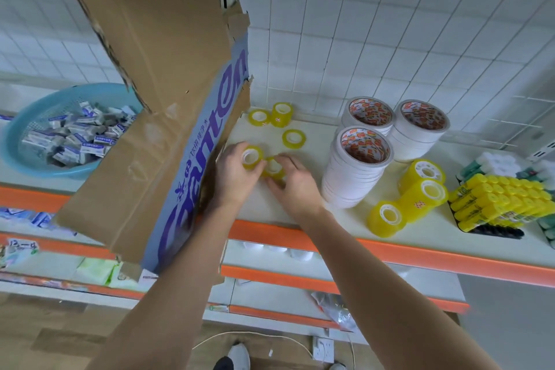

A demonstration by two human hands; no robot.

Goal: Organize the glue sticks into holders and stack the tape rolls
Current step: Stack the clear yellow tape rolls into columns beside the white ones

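On the white shelf (300, 207), my left hand (237, 174) grips a small yellow tape roll (251, 157), lifted slightly. Beside it my right hand (295, 183) pinches another small yellow roll (273, 168) that lies on the shelf. More small yellow rolls lie behind: a pair (274, 116) near the wall and a flat one (293, 138). Three stacks of white tape rolls (354, 171) stand at centre right. Bigger yellow rolls (417, 189) lie in front of them. Yellow glue sticks (495, 201) fill a black holder at the far right.
A large cardboard box (168, 117) with purple print leans on the shelf just left of my hands. A blue basket (36, 135) of small boxes sits further left. Orange shelf edges (420, 252) run along the front; lower shelves and floor lie below.
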